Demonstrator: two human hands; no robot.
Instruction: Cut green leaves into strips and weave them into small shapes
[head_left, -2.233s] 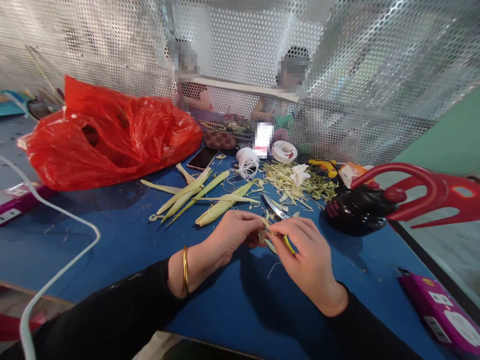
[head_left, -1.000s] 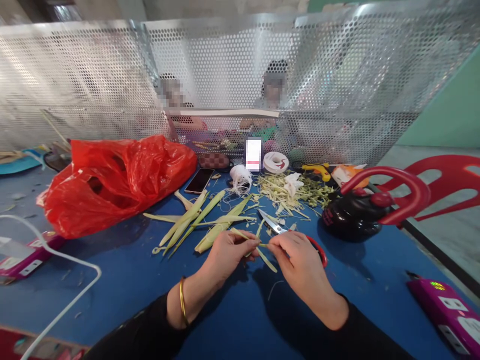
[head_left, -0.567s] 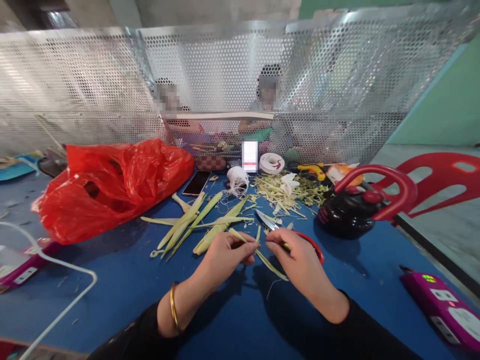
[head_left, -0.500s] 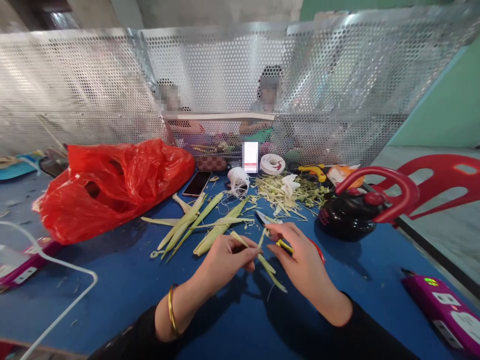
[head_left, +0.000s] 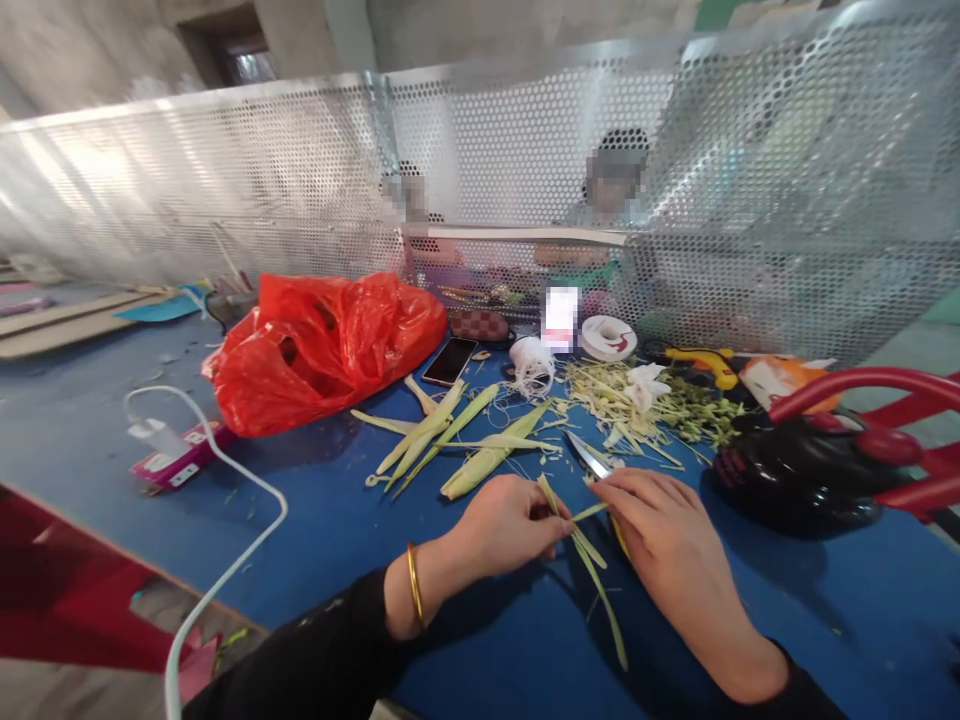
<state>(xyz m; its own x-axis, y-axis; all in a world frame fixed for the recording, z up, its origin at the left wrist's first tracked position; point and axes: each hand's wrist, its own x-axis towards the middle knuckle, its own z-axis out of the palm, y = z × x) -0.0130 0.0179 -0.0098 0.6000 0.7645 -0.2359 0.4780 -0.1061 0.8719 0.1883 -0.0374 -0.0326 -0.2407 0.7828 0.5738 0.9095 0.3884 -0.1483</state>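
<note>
My left hand [head_left: 510, 525], with a gold bangle at the wrist, pinches several narrow pale-green leaf strips [head_left: 592, 565] that hang down to the right. Beside it, my right hand [head_left: 664, 545] is closed around scissors [head_left: 589, 456]; their blades point up and left, and part of a yellow handle shows below the fingers. One short strip reaches from the left hand's pinch toward the right fingers. Pale husk leaves [head_left: 491, 455] lie crossed on the blue table [head_left: 337, 530] beyond my left hand. A white thread ball [head_left: 532, 363] rests behind them.
A red plastic bag [head_left: 330, 350] and phone [head_left: 450, 361] lie left of the thread. Plant scraps [head_left: 622, 400], a white spool [head_left: 608, 338] and a yellow-handled tool [head_left: 712, 366] are behind. A black kettle [head_left: 795, 480] stands right; a white cable [head_left: 247, 560] crosses left. People sit behind perforated metal [head_left: 510, 150].
The view has turned left, so the table's things sit farther right. The short strip now points toward my right fingers, and the hanging strips are spread lower. Both hands keep their hold.
</note>
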